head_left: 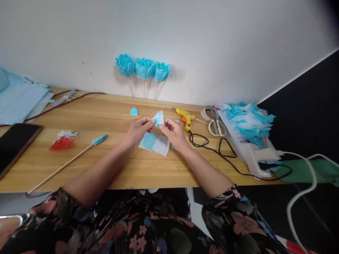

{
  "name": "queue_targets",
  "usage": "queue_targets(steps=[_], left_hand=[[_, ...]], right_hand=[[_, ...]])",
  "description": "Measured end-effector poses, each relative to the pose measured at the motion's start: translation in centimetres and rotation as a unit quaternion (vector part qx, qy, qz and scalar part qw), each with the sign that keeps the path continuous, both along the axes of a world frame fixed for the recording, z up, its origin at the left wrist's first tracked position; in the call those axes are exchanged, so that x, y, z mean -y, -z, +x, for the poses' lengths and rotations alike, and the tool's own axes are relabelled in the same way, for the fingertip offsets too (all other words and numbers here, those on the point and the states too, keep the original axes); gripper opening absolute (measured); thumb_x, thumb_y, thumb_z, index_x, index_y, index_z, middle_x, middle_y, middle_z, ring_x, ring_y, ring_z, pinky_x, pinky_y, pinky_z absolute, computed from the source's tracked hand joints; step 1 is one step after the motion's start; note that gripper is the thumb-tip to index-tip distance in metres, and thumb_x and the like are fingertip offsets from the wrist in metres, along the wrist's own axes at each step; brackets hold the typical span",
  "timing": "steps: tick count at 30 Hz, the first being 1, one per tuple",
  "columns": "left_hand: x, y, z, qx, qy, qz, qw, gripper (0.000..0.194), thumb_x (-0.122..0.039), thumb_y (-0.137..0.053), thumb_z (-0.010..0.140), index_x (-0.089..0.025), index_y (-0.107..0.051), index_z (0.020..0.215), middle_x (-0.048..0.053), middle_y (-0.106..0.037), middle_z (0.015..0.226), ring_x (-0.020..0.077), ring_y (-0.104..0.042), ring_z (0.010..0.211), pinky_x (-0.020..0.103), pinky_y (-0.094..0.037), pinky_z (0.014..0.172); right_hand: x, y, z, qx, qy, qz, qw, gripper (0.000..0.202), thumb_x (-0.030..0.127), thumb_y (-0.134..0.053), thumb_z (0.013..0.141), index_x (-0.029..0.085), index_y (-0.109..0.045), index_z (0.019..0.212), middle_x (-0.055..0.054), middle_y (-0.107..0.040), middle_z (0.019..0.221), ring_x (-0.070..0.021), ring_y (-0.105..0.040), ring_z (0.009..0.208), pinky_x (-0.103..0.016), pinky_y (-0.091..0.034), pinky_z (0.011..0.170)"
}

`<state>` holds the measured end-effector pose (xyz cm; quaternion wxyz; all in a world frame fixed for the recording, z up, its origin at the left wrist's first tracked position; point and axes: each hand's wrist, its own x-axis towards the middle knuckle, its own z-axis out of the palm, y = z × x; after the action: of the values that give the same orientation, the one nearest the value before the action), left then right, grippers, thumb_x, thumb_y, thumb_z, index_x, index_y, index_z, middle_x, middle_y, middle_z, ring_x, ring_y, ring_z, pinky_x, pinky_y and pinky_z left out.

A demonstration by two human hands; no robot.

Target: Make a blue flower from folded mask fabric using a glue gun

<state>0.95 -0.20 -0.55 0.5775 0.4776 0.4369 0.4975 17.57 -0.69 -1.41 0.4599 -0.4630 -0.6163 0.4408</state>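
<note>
Between my two hands, above the middle of the wooden table, is a small folded blue and white fabric piece [159,119]. My left hand [140,128] pinches its left side, and my right hand [172,131] pinches its lower right side. Just below them lie a blue square [148,141] and a white square [161,145]. A small blue cut piece [134,112] rests behind my left hand. The yellow glue gun [185,118] lies right of my right hand. Left of my left forearm is a stick [63,165] with a blue wrapped tip [100,139].
Three blue fabric flowers [144,68] on sticks lean against the wall. Scissors [216,127], a box of blue scraps [249,121] and a power strip [256,162] with cables are at right. A phone [18,144], red plastic [62,142] and blue sheets [19,97] are at left.
</note>
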Motion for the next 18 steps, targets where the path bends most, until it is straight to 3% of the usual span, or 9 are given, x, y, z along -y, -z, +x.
queue_targets(steps=[5,18], left_hand=[[-0.15,0.03,-0.09,0.015,-0.015,0.004,1.000,0.033,-0.042,-0.078,0.077,-0.017,-0.061,0.065,-0.001,-0.056,0.061,0.0102,-0.048,0.059,0.026,-0.039,0.060],[-0.22,0.37,0.11,0.013,-0.014,0.005,1.000,0.034,-0.044,-0.080,0.076,-0.017,-0.062,0.065,-0.001,-0.055,0.060,0.0098,-0.046,0.057,0.026,-0.036,0.057]], right_hand=[[0.02,-0.09,-0.06,-0.020,-0.009,-0.014,1.000,0.034,0.044,-0.069,0.079,0.022,-0.066,0.106,0.003,-0.055,0.078,-0.0129,-0.047,0.069,-0.028,-0.038,0.064],[-0.04,0.10,0.03,-0.027,-0.026,-0.020,0.999,0.034,0.050,-0.072,0.080,0.023,-0.064,0.099,0.001,-0.064,0.084,-0.0136,-0.054,0.074,-0.028,-0.043,0.066]])
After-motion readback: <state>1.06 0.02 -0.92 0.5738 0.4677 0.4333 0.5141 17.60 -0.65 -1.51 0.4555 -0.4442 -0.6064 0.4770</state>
